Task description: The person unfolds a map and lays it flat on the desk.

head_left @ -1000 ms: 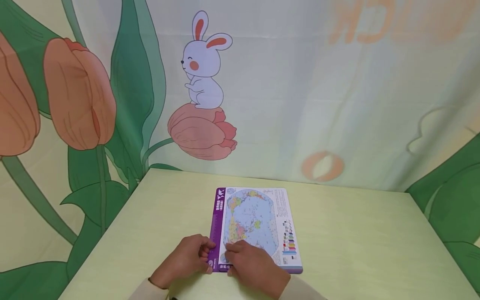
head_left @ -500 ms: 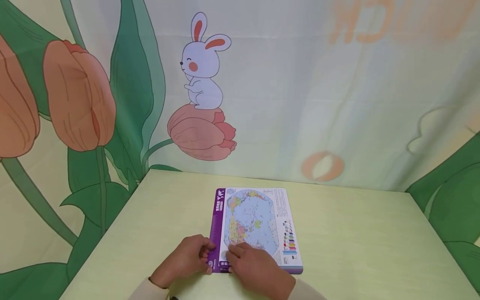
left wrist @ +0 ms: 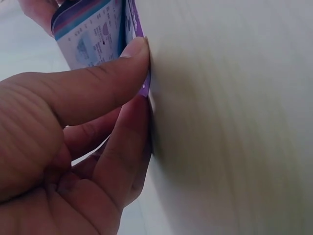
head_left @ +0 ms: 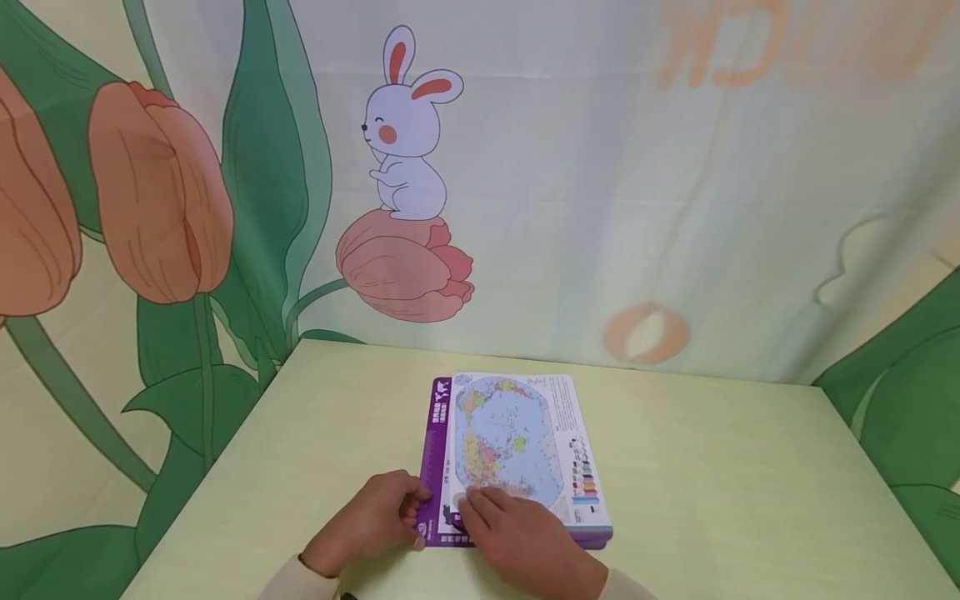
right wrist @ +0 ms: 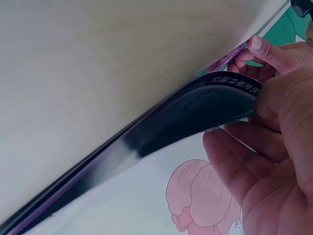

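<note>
A world map sheet lies on top of a purple-edged sheet, both at the near middle of the table. My right hand pinches the near left corner of the upper map, which is raised and bent; the right wrist view has its curved dark edge meeting the thumb and fingers. At the near left corner, my left hand pinches the edge of the purple-edged sheet. Thumb and fingers of that left hand close on the purple rim in the left wrist view.
A pale yellow-green table extends to both sides of the maps. Behind it hangs a curtain printed with tulips and a white rabbit.
The right hand has moved a little right, taking the upper map's near left corner along and bending it up. More of the purple-edged sheet shows beneath. The left hand stays in place.
</note>
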`<state>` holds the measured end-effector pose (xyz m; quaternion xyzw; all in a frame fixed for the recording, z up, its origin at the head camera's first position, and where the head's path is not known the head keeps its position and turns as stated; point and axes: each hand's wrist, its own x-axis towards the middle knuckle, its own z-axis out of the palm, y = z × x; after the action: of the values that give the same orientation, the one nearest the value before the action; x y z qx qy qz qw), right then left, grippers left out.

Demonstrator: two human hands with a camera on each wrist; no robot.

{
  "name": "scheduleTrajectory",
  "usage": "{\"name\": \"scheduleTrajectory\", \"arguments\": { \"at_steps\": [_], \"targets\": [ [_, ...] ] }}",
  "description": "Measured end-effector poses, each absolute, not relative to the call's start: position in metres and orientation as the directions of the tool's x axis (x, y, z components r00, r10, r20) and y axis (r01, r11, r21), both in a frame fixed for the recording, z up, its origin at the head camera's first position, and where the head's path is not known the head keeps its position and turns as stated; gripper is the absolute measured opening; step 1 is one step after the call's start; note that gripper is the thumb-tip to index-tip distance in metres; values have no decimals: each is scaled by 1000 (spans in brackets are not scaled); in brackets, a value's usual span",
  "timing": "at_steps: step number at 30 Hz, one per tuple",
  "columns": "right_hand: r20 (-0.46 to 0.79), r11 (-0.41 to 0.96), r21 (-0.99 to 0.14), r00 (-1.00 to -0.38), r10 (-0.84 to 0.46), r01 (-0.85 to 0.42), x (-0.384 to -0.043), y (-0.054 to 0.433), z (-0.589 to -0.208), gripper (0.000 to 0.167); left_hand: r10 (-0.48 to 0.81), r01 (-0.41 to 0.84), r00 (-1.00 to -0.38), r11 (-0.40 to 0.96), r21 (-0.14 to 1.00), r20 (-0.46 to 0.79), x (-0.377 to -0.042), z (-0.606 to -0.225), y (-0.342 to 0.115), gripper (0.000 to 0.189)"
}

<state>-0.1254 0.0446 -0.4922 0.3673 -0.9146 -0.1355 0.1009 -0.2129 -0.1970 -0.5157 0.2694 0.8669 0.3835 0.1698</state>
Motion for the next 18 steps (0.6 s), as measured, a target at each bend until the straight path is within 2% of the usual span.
{"name": "scheduleTrajectory", "arguments": {
  "at_steps": [5, 12, 18],
  "targets": [
    [103, 721, 330, -736, -669, -609, -120, 51, -490, 43, 597, 342, -795, 592, 730, -111, -213, -513, -197, 52],
    [46, 776, 273, -798, -601, -569, -116, 68, -488, 45, 589, 333, -797, 614, 716, -134, -214, -513, -196, 54],
    [132, 813, 264, -816, -563, -519, -115, 87, -491, 40, 593, 349, -795, 620, 703, -128, -214, -516, -195, 55]
  ]
}}
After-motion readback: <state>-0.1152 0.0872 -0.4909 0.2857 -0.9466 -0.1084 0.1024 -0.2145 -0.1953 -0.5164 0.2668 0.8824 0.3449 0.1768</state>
